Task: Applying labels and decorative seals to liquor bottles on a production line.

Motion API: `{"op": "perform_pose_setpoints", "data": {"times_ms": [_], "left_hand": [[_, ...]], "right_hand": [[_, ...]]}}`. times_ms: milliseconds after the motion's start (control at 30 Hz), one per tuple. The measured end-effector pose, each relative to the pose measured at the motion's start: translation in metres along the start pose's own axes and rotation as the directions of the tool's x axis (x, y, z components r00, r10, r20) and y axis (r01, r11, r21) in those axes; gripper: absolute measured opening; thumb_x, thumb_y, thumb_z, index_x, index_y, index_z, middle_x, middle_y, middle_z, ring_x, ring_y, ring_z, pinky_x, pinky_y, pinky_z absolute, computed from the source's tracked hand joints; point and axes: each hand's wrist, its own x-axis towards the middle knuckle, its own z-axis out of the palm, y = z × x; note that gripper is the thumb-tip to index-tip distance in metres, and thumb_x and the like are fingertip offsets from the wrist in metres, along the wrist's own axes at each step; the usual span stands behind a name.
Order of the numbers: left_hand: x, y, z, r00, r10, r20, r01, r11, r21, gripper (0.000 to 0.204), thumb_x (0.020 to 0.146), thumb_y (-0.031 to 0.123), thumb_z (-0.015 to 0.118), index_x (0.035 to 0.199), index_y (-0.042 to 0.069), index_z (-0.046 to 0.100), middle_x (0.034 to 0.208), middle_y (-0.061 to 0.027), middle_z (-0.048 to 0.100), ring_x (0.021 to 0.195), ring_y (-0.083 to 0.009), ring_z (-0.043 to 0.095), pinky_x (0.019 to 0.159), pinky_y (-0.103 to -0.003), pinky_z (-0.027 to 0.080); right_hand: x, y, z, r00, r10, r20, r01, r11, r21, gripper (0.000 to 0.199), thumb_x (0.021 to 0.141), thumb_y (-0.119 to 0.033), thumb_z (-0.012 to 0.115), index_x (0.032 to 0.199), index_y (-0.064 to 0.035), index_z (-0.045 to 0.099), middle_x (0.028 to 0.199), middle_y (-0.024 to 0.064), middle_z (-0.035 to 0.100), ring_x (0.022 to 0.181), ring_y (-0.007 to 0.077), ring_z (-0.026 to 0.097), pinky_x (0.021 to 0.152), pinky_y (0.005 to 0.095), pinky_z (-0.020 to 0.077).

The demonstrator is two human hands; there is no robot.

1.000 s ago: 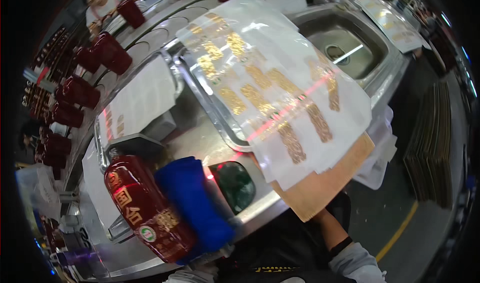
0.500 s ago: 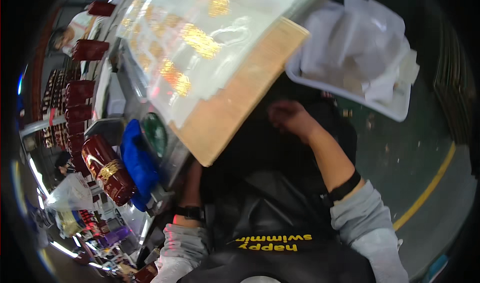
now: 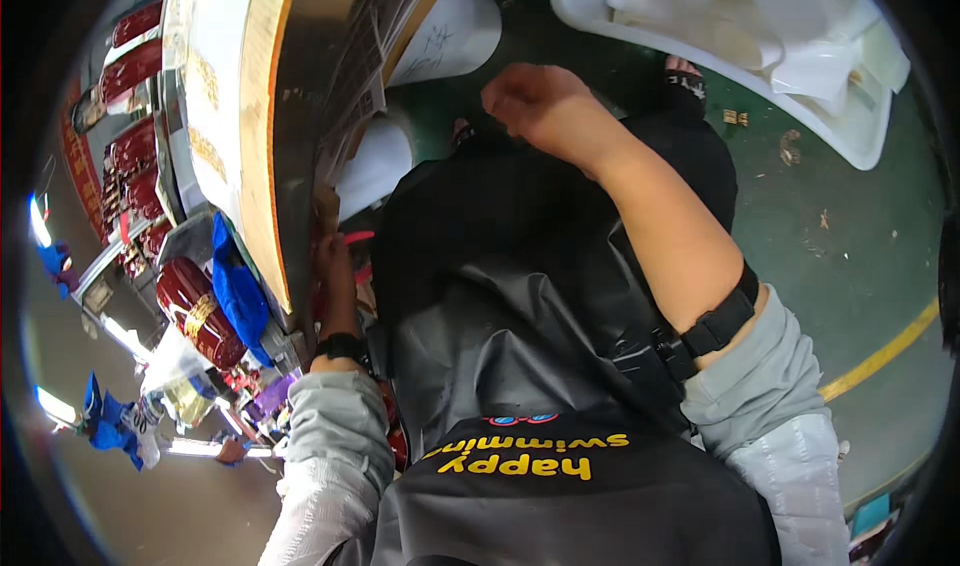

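My left hand [image 3: 336, 258] reaches low beside the underside of the work table, next to a narrow red object [image 3: 358, 236]. Shadow and the table hide its fingers, so I cannot make out any grip. My right hand [image 3: 530, 101] is raised over my lap, fingers curled inward, with nothing visible sticking out of it. Above my left hand runs the light wooden edge [image 3: 262, 116] of a board on the table. White sheeting with gold pieces [image 3: 207, 156] lies on top of it.
A white plastic tub [image 3: 725, 61] with white sheets stands at the upper right. White cylindrical containers [image 3: 378, 161] sit below the table. Dark red jars [image 3: 200, 311] and a blue cloth [image 3: 238, 291] are at the left. Scraps [image 3: 735, 118] litter the green floor.
My view has tilted, so the tabletop now shows nearly edge-on at the left and its underside is exposed. My left hand has come into sight below the table edge. My right hand appears higher.
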Motion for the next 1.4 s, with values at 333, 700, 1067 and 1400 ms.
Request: {"op": "perform_pose_setpoints", "data": {"times_ms": [333, 700, 1067, 1400], "left_hand": [[0.02, -0.056, 0.027, 1.0, 0.001, 0.007, -0.001, 0.998, 0.069, 0.035, 0.086, 0.027, 0.063, 0.111, 0.002, 0.063, 0.104, -0.0185, 0.068, 0.097, -0.0328, 0.066, 0.086, -0.041, 0.05], [0.051, -0.068, 0.025, 0.898, 0.144, -0.415, 0.031, 0.922, 0.386, 0.061, 0.082, 0.026, 0.069, 0.133, -0.001, 0.048, 0.127, -0.0265, 0.058, 0.114, -0.0385, 0.058, 0.094, -0.047, 0.047], [0.033, -0.09, 0.03, 0.993, -0.073, -0.096, 0.039, 0.945, -0.324, 0.063, 0.086, 0.025, 0.067, 0.137, 0.0, 0.041, 0.13, -0.0239, 0.049, 0.121, -0.0378, 0.048, 0.102, -0.044, 0.039], [-0.023, -0.062, 0.033, 0.988, -0.136, -0.074, 0.086, 0.88, -0.466, 0.063, 0.085, 0.026, 0.067, 0.137, 0.0, 0.042, 0.131, -0.0237, 0.048, 0.122, -0.0381, 0.047, 0.103, -0.044, 0.038]], "right_hand": [[-0.002, -0.009, 0.015, 0.972, -0.232, 0.042, 0.236, 0.953, -0.189, 0.027, 0.09, -0.025, 0.061, 0.102, -0.0005, 0.067, 0.082, 0.0093, 0.067, 0.075, 0.0163, 0.062, 0.073, 0.0292, 0.0494], [0.003, -0.007, 0.052, 0.928, -0.37, 0.038, 0.355, 0.851, -0.387, 0.028, 0.084, -0.029, 0.058, 0.092, -0.0049, 0.071, 0.087, 0.0197, 0.069, 0.088, 0.0379, 0.066, 0.082, 0.0452, 0.0526], [0.028, 0.036, 0.059, 0.917, -0.392, 0.072, 0.341, 0.676, -0.653, 0.022, 0.086, -0.025, 0.056, 0.086, -0.0057, 0.067, 0.083, 0.0217, 0.066, 0.082, 0.0419, 0.064, 0.074, 0.0479, 0.0525], [0.026, 0.053, 0.073, 0.939, -0.33, 0.1, 0.262, 0.497, -0.827, 0.021, 0.087, -0.023, 0.055, 0.092, -0.0042, 0.065, 0.086, 0.0214, 0.065, 0.082, 0.041, 0.064, 0.073, 0.0481, 0.0528]]}}
